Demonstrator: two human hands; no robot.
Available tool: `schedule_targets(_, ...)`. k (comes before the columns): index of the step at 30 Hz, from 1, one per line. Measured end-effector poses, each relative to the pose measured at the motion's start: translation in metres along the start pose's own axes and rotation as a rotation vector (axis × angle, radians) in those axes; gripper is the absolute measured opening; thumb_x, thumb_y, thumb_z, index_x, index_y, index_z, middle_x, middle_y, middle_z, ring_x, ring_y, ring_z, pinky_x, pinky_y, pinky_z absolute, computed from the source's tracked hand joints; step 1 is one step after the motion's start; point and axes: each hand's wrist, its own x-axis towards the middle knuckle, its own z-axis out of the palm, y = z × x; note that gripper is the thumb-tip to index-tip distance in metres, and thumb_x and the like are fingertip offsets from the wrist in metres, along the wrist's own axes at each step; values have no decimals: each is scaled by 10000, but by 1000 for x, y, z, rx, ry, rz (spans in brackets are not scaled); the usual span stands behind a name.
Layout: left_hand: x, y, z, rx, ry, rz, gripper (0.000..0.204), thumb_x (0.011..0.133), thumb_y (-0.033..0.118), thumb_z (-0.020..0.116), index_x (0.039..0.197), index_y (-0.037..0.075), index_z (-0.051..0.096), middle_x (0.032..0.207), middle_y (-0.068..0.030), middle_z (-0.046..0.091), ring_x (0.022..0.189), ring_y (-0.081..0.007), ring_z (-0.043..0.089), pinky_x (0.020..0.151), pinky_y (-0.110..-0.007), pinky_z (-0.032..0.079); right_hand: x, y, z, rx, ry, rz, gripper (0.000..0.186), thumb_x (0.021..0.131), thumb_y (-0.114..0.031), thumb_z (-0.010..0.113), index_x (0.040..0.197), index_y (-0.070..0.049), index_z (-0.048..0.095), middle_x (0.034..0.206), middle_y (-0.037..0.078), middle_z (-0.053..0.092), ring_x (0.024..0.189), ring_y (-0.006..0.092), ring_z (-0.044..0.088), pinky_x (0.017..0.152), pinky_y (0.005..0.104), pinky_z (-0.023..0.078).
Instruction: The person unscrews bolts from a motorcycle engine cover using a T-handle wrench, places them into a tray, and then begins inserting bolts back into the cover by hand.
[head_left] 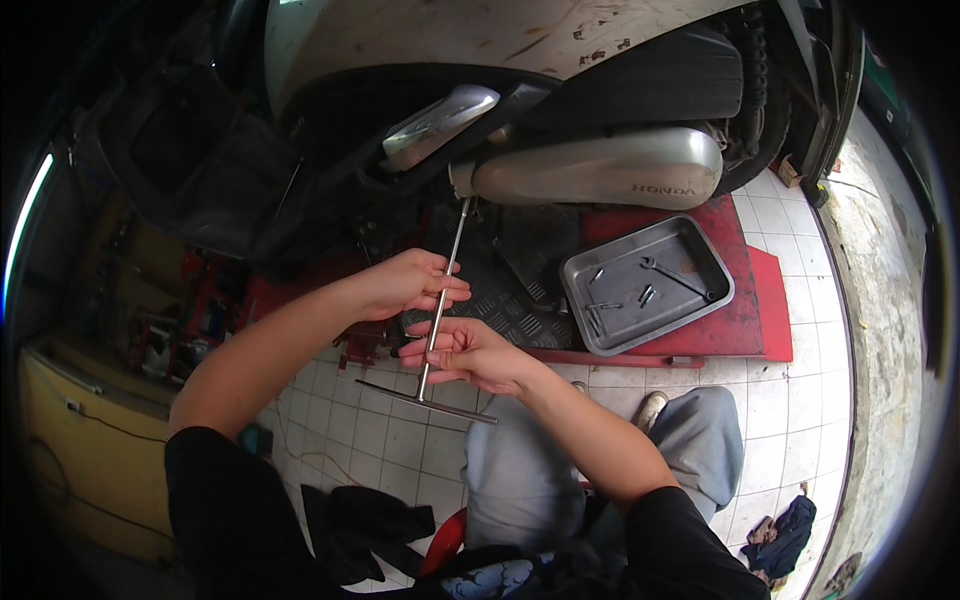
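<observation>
My left hand (425,285) has its fingers around the upper shaft of a long chrome T-handle wrench (455,240), with the thumb and fingertips on it. Just below, my right hand (450,350) holds the same shaft between thumb and fingers, some fingers loosely spread. The crossbar (460,413) lies at the lower end, over the tiled floor and my knee. The shaft's upper end meets the scooter near a silver fitting (461,182) at the left end of a long silver cover (590,170); the socket's exact seating is too small to tell.
A grey metal tray (573,280) with a wrench and several small bolts rests on a red lift platform (762,300) at right. The scooter body (400,40) spans the top. Dark cloths lie on the tiles (800,400), and a yellow cabinet (90,430) stands at left.
</observation>
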Motion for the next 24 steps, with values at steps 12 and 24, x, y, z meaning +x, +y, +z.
schedule_targets(12,-7,5,11,100,57,12,370,934,80,623,1237,-95,502,1083,-185,665,1006,-237,676,814,-321,559,-2,3,-2,81,-62,10,299,911,-132,678,1155,-35,532,1176,111,639,1133,162,615,882,310,546)
schedule_targets(24,-5,25,11,139,-13,-71,551,932,114,638,1369,-94,376,1206,-210,615,1022,-199,653,812,-317,555,3,-8,0,-36,-9,90,499,915,-95,659,1345,19,434,1168,157,636,1122,221,630,931,345,548)
